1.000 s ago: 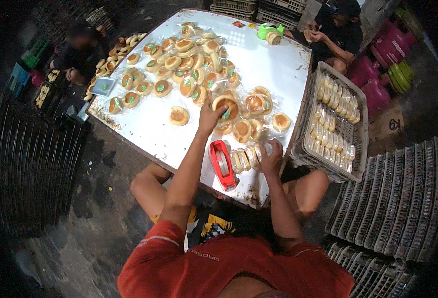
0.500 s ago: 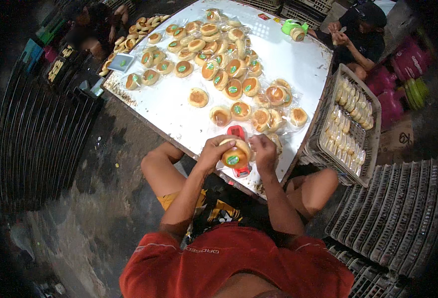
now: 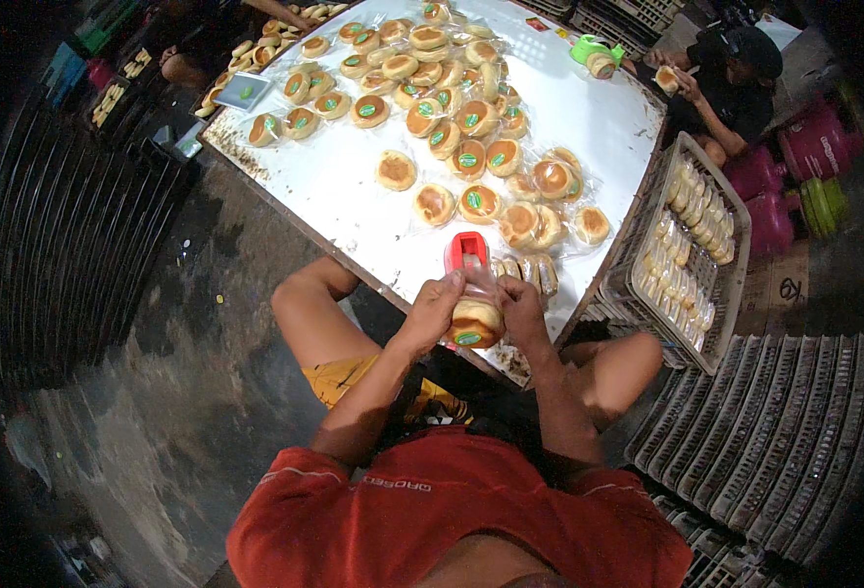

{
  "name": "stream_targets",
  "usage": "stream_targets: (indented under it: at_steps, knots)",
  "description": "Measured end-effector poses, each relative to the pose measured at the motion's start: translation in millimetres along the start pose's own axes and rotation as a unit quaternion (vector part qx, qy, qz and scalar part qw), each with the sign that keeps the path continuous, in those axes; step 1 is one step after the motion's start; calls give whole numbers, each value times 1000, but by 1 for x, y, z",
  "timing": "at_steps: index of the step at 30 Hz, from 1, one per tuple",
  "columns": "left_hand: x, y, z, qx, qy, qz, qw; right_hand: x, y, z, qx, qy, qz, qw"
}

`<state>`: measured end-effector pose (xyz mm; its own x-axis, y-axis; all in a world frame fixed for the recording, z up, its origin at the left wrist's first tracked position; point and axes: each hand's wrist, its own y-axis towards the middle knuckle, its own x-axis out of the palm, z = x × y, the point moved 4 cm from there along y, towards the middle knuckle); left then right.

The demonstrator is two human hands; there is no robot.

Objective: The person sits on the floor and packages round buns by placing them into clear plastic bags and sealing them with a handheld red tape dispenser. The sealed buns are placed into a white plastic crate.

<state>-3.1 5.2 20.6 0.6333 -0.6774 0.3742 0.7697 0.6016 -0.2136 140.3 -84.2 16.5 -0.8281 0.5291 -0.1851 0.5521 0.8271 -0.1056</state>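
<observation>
A round brown-topped bun (image 3: 476, 325) with a green label is in a clear plastic bag at the table's near edge. My left hand (image 3: 435, 312) pinches the bag's gathered top from the left, and my right hand (image 3: 523, 316) grips it from the right. Just beyond my fingers stands a red tape dispenser (image 3: 466, 245), its near end hidden behind the bag. Beside my right hand several wrapped buns (image 3: 530, 272) stand on edge in a row. Loose in front lie an unlabelled bun (image 3: 395, 171) and a bun with a green label (image 3: 479, 203).
Many bagged buns (image 3: 422, 118) cover the middle of the white table (image 3: 334, 211). At right stands a crate (image 3: 736, 284) of packed buns, above stacked black trays (image 3: 755, 431). A co-worker (image 3: 736, 88) sits at the far right holding a bun. A green tape dispenser (image 3: 597, 51) is nearby.
The bun has tipped and come lower, nearer to me, with its bag top now drawn up between both hands. My right hand has closed on the bag. The co-worker now holds up a bun.
</observation>
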Motion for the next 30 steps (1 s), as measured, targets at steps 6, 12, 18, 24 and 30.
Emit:
stream_targets:
  at_steps: [6,12,18,24,30]
  knots:
    - [16,1,42,101,25,100,990,9,-13,-24,-158,35,50,986]
    - [6,20,27,75,32,50,995,3,-9,-3,-19,194,23,980]
    - [7,37,1,53,-21,76,995,0,-12,-3,48,201,28,978]
    - [20,18,22,102,201,61,972,-7,-8,-5,-30,94,88,991]
    - [19,14,20,83,230,59,968,-5,-12,-30,-79,82,105,988]
